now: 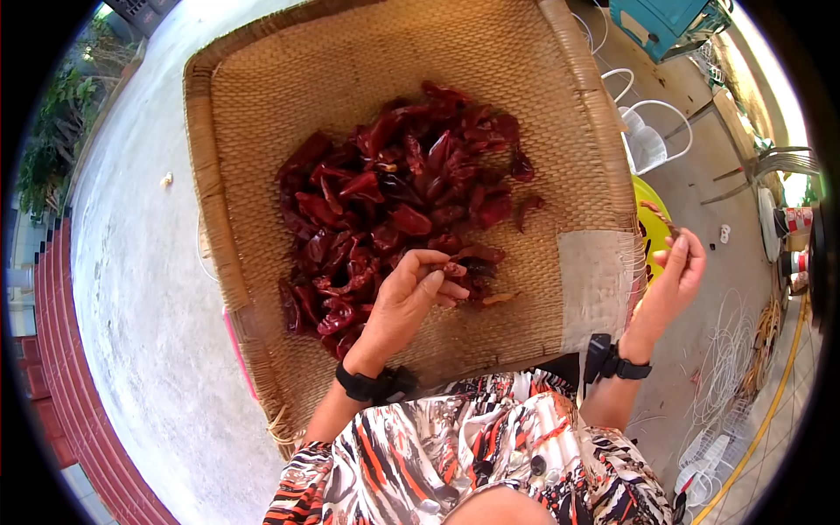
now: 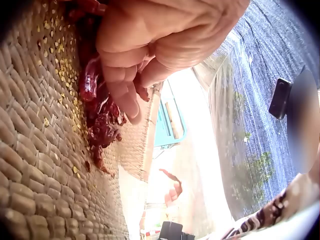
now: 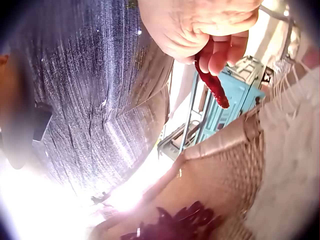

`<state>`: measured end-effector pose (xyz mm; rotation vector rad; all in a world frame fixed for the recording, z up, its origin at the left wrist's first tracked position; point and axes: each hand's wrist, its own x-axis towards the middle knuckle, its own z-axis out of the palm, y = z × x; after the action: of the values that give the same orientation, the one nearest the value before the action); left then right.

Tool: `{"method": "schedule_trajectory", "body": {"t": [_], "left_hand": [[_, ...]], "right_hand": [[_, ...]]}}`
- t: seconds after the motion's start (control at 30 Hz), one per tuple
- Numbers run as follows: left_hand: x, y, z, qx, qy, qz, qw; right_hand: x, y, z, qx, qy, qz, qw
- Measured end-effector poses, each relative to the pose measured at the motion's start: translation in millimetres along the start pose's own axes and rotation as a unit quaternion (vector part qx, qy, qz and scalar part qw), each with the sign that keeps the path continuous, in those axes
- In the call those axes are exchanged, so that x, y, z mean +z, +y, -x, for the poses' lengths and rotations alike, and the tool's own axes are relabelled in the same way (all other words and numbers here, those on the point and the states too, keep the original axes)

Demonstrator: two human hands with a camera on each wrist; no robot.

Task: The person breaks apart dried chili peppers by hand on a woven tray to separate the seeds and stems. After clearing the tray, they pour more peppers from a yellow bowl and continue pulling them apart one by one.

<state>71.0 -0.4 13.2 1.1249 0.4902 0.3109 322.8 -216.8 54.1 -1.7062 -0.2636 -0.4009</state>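
A heap of dried red chili peppers (image 1: 385, 197) lies in a woven basket (image 1: 560, 157). My left hand (image 1: 404, 302) is low over the near side of the heap, fingertips curled around a small piece of dried red pepper (image 2: 142, 90). Out past the basket's right rim, my right hand (image 1: 669, 284) pinches a long, thin dried chili pepper (image 3: 214, 87) between thumb and fingers. The chili's tip points away from the hand. Below that hand, a yellow container (image 1: 649, 206) is partly hidden by the basket.
Pale loose seeds (image 2: 62, 75) are scattered on the weave beside the heap. A patch of light cloth (image 1: 597, 284) covers the basket's right side. Beyond the rim stand a white basket with handles (image 1: 646, 144) and a teal crate (image 1: 661, 22). Tangled white cord (image 1: 726, 367) lies at right.
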Motion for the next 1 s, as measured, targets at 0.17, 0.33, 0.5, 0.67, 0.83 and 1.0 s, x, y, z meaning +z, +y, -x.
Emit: {"method": "schedule_trajectory", "body": {"t": [0.17,0.33,0.5,0.67,0.83,1.0], "left_hand": [[-1.2,1.5,0.0,0.000,0.003,-0.059,0.998],[-3.8,-1.5,0.9,-0.005,0.000,-0.082,0.997],[-2.6,-4.1,2.0,-0.013,-0.024,-0.060,0.998],[2.7,1.3,1.9,-0.017,-0.009,-0.014,1.000],[-3.2,0.5,-0.3,0.098,0.057,-0.176,0.978],[-8.5,-8.3,-7.8,0.199,0.044,-0.368,0.907]], "right_hand": [[-9.5,1.7,-1.8,0.003,0.011,0.243,0.970],[18.8,-10.3,39.5,0.029,-0.310,0.131,0.941],[64.5,-41.0,88.4,0.037,-0.574,-0.038,0.817],[74.1,-32.1,99.9,0.048,-0.593,-0.057,0.802],[59.8,-23.8,78.0,0.081,-0.402,-0.028,0.912],[25.9,10.4,17.4,-0.018,-0.139,0.110,0.984]]}}
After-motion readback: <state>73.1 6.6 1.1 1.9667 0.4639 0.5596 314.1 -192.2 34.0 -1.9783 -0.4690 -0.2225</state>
